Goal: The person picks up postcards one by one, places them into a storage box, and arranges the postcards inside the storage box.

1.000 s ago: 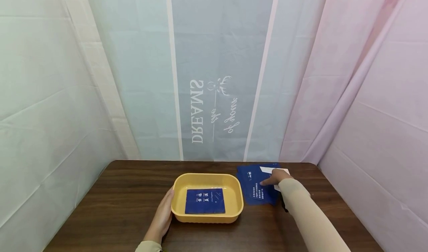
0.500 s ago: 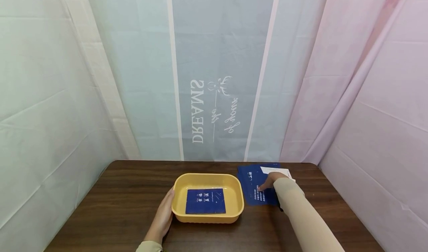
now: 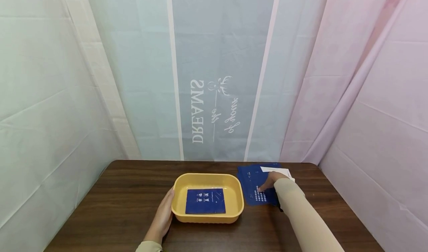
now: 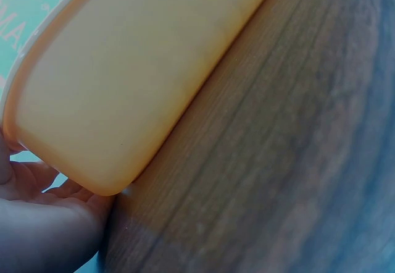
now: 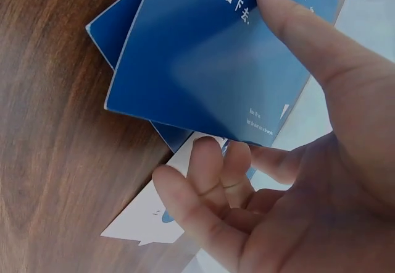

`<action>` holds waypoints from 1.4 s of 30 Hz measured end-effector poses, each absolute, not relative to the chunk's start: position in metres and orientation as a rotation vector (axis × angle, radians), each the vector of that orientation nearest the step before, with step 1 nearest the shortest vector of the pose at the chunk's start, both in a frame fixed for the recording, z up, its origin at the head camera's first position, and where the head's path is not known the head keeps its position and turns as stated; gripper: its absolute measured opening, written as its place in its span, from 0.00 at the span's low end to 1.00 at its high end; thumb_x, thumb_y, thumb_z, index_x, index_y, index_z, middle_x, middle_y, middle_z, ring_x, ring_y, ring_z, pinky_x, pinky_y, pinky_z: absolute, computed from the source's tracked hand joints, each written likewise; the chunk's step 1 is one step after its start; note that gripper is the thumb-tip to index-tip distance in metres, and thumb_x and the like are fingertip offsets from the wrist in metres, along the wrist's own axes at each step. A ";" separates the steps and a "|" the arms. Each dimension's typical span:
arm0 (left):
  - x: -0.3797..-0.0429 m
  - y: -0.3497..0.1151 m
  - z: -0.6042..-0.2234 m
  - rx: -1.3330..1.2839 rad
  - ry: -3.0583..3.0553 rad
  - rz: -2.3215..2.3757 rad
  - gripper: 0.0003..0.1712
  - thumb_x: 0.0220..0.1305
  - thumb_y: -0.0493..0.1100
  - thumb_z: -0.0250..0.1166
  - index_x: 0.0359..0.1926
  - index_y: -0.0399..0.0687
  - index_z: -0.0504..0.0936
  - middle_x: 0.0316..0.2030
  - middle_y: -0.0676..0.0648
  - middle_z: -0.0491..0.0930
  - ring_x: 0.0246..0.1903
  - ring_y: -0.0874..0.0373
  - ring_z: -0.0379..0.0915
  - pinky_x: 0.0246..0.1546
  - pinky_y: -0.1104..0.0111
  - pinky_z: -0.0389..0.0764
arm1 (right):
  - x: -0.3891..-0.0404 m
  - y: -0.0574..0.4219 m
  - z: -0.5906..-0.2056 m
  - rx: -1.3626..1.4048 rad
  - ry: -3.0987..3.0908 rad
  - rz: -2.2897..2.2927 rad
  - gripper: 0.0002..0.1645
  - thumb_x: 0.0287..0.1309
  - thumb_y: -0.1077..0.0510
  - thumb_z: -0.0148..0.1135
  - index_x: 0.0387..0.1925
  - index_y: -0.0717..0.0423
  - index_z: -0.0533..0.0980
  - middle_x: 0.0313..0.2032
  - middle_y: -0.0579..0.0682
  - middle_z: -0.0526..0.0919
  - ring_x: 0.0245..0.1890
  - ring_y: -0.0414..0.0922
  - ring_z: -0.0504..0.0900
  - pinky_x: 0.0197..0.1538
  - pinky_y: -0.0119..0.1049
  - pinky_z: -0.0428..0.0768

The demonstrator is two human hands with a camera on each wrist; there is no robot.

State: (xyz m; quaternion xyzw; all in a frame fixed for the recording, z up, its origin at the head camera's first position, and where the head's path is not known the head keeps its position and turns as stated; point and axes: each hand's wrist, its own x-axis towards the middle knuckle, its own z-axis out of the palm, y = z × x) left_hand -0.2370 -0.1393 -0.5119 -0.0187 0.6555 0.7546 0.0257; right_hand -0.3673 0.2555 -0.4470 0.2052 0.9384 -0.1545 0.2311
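Observation:
On the left side, my left hand holds the end of a yellow plastic tub, its fingers bent against the outer wall below the rim in the left wrist view. A blue printed card lies flat in the tub. To the right, my right hand pinches the top blue card of a loose pile, thumb on its printed face and fingers at its lower edge. Another blue card shows beneath it. A white card pokes out under the fingers.
Everything stands on a dark wood-grain table. The pile lies close to the tub's right side, near the table's back edge. Pale curtains with mirrored lettering hang behind and on both sides.
My right hand has shifted slightly left and toward me on the pile, and the printing on the top card shows differently. The left hand and the tub hold their place.

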 end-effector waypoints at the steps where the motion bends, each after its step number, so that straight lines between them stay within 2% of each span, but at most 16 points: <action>1: -0.237 -0.139 -0.512 -0.058 2.027 2.333 0.37 0.83 0.55 0.36 0.78 0.34 0.43 0.77 0.33 0.41 0.76 0.39 0.34 0.73 0.44 0.41 | -0.376 0.259 -0.458 0.551 2.599 -0.398 0.67 0.30 0.36 0.86 0.65 0.72 0.67 0.54 0.75 0.74 0.54 0.65 0.75 0.57 0.61 0.76; 2: -0.237 -0.139 -0.512 -0.059 2.026 2.335 0.37 0.83 0.55 0.36 0.78 0.33 0.43 0.77 0.33 0.41 0.76 0.39 0.34 0.73 0.44 0.41 | -0.389 0.266 -0.474 0.530 2.615 -0.380 0.68 0.30 0.35 0.85 0.66 0.71 0.67 0.55 0.75 0.74 0.54 0.65 0.75 0.57 0.63 0.75; 5: -0.236 -0.138 -0.511 -0.055 2.020 2.335 0.38 0.83 0.55 0.36 0.78 0.33 0.43 0.77 0.33 0.40 0.76 0.39 0.34 0.73 0.44 0.41 | -0.402 0.271 -0.490 0.490 2.652 -0.342 0.69 0.27 0.35 0.86 0.66 0.70 0.67 0.54 0.75 0.74 0.52 0.67 0.75 0.55 0.66 0.75; 9: -0.236 -0.137 -0.512 -0.048 2.005 2.341 0.37 0.83 0.54 0.36 0.78 0.33 0.43 0.77 0.33 0.40 0.76 0.39 0.34 0.73 0.44 0.41 | -0.395 0.267 -0.481 0.431 2.688 -0.308 0.68 0.25 0.37 0.88 0.64 0.72 0.69 0.52 0.74 0.76 0.50 0.65 0.77 0.51 0.66 0.77; 15: -0.236 -0.137 -0.513 -0.040 2.003 2.347 0.37 0.83 0.54 0.37 0.78 0.33 0.43 0.77 0.33 0.40 0.76 0.39 0.34 0.73 0.44 0.41 | -0.370 0.257 -0.454 0.265 2.695 -0.261 0.59 0.39 0.37 0.83 0.63 0.74 0.70 0.54 0.73 0.76 0.54 0.64 0.76 0.58 0.62 0.75; 20: -0.237 -0.138 -0.513 -0.028 1.997 2.353 0.37 0.83 0.54 0.37 0.78 0.33 0.43 0.77 0.33 0.40 0.76 0.39 0.33 0.73 0.45 0.40 | -0.358 0.261 -0.446 0.085 2.789 -0.403 0.51 0.48 0.48 0.80 0.61 0.80 0.67 0.53 0.74 0.76 0.53 0.63 0.78 0.57 0.59 0.77; 25: -0.238 -0.139 -0.511 -0.032 2.002 2.355 0.38 0.82 0.55 0.38 0.78 0.33 0.43 0.77 0.33 0.41 0.76 0.40 0.34 0.73 0.45 0.41 | -0.359 0.264 -0.447 -0.012 2.935 -0.579 0.39 0.56 0.60 0.68 0.60 0.82 0.63 0.50 0.76 0.75 0.49 0.64 0.79 0.53 0.61 0.78; 29: -0.239 -0.138 -0.511 -0.038 2.003 2.348 0.38 0.82 0.55 0.38 0.78 0.32 0.43 0.77 0.33 0.40 0.76 0.39 0.34 0.73 0.45 0.41 | -0.361 0.264 -0.448 -0.006 3.007 -0.691 0.36 0.60 0.65 0.55 0.66 0.80 0.59 0.56 0.78 0.72 0.55 0.68 0.76 0.56 0.64 0.74; 32: -0.239 -0.138 -0.512 -0.041 1.999 2.346 0.38 0.83 0.54 0.37 0.78 0.32 0.43 0.77 0.33 0.41 0.76 0.39 0.34 0.73 0.45 0.41 | -0.360 0.263 -0.447 -0.011 3.040 -0.764 0.34 0.62 0.64 0.50 0.67 0.78 0.60 0.57 0.77 0.73 0.55 0.68 0.76 0.56 0.63 0.75; 36: -0.238 -0.138 -0.513 -0.035 1.999 2.347 0.37 0.83 0.53 0.37 0.78 0.33 0.43 0.77 0.33 0.41 0.76 0.39 0.34 0.73 0.45 0.41 | -0.355 0.261 -0.443 0.024 3.090 -0.854 0.30 0.67 0.57 0.49 0.64 0.73 0.68 0.51 0.71 0.79 0.44 0.61 0.81 0.46 0.58 0.80; 38: -0.238 -0.139 -0.513 -0.037 1.993 2.352 0.37 0.83 0.53 0.37 0.78 0.33 0.43 0.77 0.33 0.41 0.76 0.39 0.34 0.73 0.45 0.40 | -0.354 0.260 -0.442 0.016 3.117 -0.899 0.29 0.69 0.55 0.48 0.62 0.72 0.71 0.49 0.70 0.80 0.42 0.59 0.82 0.44 0.57 0.80; 42: -0.238 -0.140 -0.512 -0.065 1.996 2.338 0.38 0.82 0.55 0.38 0.78 0.33 0.42 0.77 0.32 0.39 0.76 0.39 0.33 0.73 0.44 0.40 | -0.357 0.260 -0.443 -0.022 3.149 -0.992 0.27 0.70 0.54 0.45 0.58 0.68 0.75 0.50 0.67 0.81 0.45 0.60 0.82 0.47 0.58 0.79</action>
